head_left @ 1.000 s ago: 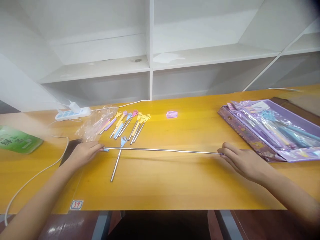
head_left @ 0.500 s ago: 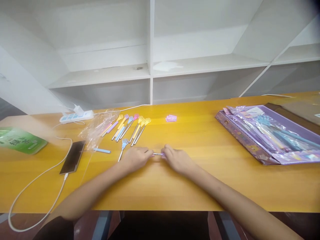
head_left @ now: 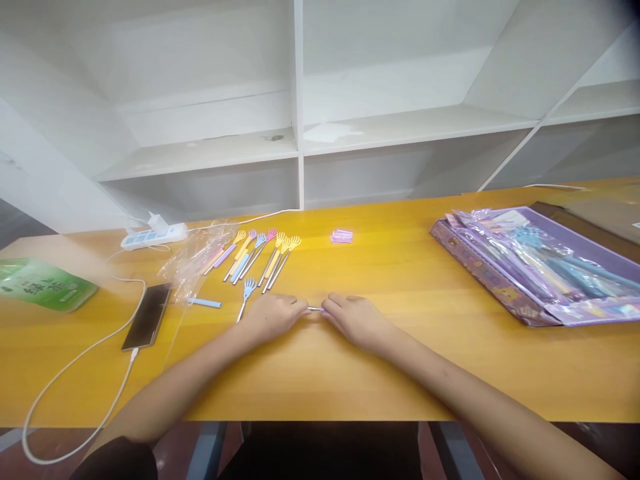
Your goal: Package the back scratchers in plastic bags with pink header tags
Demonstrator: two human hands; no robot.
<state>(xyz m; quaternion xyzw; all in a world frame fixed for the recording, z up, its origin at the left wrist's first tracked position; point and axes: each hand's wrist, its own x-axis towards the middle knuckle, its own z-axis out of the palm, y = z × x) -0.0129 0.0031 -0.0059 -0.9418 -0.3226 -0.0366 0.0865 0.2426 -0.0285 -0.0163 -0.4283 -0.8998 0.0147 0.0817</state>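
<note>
A thin silver rod (head_left: 314, 309) runs crosswise between the hands (head_left: 275, 315), its ends hidden.

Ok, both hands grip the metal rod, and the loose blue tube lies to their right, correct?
Not quite: the left hand and right hand do grip the metal rod, but the head view shows the loose blue tube to their left, not right.

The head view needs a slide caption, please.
Left hand and right hand hold a metal rod near colourful back scratchers.
</note>
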